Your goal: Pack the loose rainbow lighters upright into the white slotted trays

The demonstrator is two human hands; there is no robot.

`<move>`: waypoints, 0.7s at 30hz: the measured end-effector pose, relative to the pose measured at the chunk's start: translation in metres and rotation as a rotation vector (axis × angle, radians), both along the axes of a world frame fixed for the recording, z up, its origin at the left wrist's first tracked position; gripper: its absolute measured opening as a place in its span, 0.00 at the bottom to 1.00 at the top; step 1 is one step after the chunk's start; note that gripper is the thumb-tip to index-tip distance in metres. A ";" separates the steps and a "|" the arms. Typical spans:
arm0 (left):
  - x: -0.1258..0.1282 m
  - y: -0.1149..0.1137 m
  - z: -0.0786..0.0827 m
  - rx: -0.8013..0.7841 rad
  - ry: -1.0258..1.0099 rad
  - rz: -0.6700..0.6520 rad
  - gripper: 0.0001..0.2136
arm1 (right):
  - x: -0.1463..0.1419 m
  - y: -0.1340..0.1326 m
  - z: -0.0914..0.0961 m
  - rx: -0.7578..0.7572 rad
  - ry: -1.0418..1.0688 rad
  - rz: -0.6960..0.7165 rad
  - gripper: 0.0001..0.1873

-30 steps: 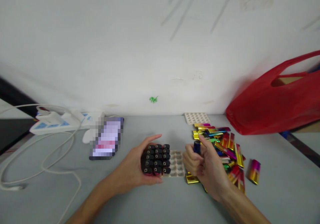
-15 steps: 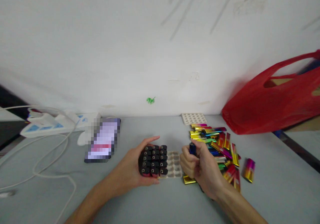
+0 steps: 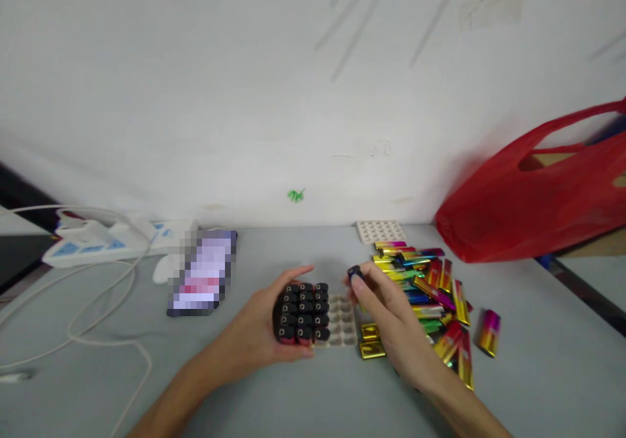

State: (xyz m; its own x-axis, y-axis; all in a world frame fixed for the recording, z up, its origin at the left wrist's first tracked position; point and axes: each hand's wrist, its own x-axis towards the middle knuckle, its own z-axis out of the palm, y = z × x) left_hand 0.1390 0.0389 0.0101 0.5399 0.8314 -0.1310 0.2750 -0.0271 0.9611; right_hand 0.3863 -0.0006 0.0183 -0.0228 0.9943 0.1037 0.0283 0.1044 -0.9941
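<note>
Since the earlier frame, the right hand [image 3: 388, 311] has turned, bringing up the dark end of a small black-ended piece [image 3: 355, 273], which its thumb and fingers pinch just above the right edge of a pale, pocketed moulded tray [image 3: 343, 321]. On the tray's left part, three visible columns of matt black-topped, round-cornered pieces [image 3: 304, 311] stand upright, each top marked with a small ring. Cupped around their left side is the left hand [image 3: 264, 324], thumb at the near edge, fingers at the far. To the right sprawls a heap of glossy, metallic, flattened tubes [image 3: 430, 281] in gold, red, purple, blue and green, near a lone purple-to-gold tube [image 3: 490, 332]. Beyond the heap lies a second pale, pocketed tray [image 3: 380, 231] by the white, scuffed wall [image 3: 220, 99]; a crinkled red bag [image 3: 518, 203] slumps far right. All the trays and tubes rest on a smooth grey tabletop [image 3: 332, 399].
</note>
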 end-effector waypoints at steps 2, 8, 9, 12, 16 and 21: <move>0.000 0.000 0.001 0.002 0.004 -0.007 0.52 | 0.002 0.001 0.001 0.104 -0.144 -0.029 0.12; 0.001 -0.001 0.001 0.003 0.017 0.013 0.52 | 0.005 0.002 -0.002 0.172 -0.295 -0.067 0.08; 0.001 0.000 0.001 -0.001 0.012 0.008 0.52 | 0.005 0.002 -0.002 0.175 -0.317 -0.063 0.08; 0.001 0.000 -0.001 0.011 0.017 0.005 0.52 | 0.004 0.001 -0.002 0.189 -0.372 -0.013 0.07; 0.001 0.000 0.000 0.032 0.031 0.009 0.51 | 0.003 0.000 -0.001 0.197 -0.456 0.045 0.08; 0.000 -0.001 0.001 0.059 0.035 0.016 0.51 | 0.004 -0.007 -0.002 0.202 -0.532 -0.008 0.21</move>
